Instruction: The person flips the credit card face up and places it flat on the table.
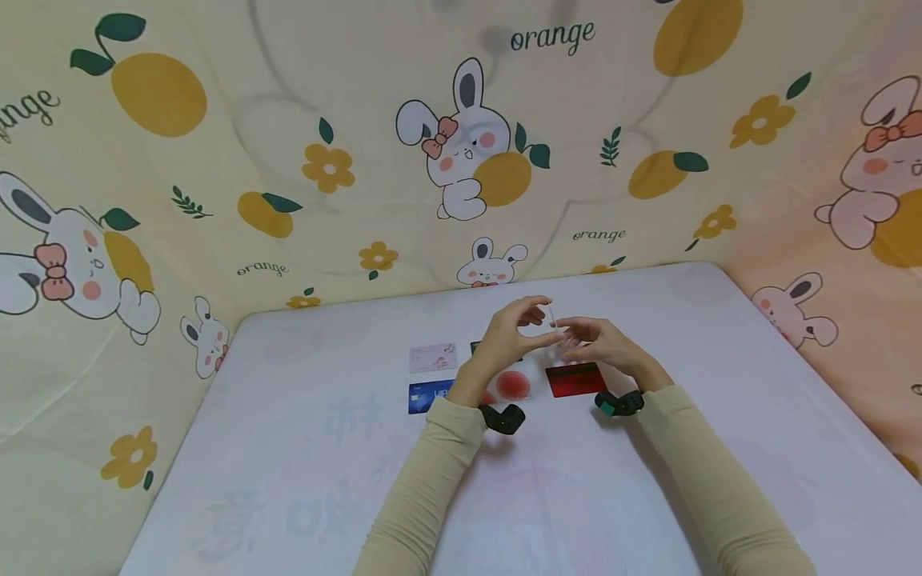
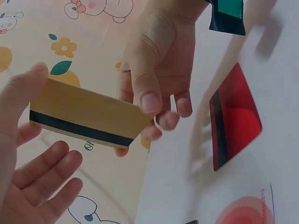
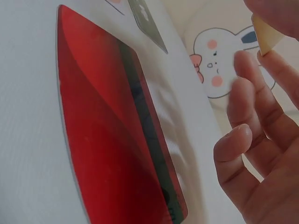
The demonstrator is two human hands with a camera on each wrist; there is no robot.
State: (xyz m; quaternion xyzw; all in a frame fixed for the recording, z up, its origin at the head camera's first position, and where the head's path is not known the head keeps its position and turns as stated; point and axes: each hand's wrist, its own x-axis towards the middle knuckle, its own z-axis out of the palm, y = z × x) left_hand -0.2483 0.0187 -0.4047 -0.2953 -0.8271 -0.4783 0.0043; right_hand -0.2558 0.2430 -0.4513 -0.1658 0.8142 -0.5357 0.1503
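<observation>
A gold card (image 2: 84, 109) with a black magnetic stripe is held up between both hands. My left hand (image 1: 507, 336) pinches one end of it between thumb and index finger, its other fingers spread loosely below. At the opposite corner my right hand (image 1: 601, 344) pinches it, thumb (image 2: 150, 100) on the striped face. Only a small corner of the card shows in the right wrist view. Beneath the right hand a red card (image 1: 576, 380) with a dark stripe lies on the table. A card with red circles (image 1: 514, 386) lies beside it, partly behind the left wrist.
Left of the hands lie a pale pink card (image 1: 433, 358) and a blue card (image 1: 426, 398). A dark green card (image 1: 475, 349) is mostly hidden by the left hand. The white table (image 1: 302, 448) meets a cloth backdrop (image 1: 360, 80) with rabbits and oranges.
</observation>
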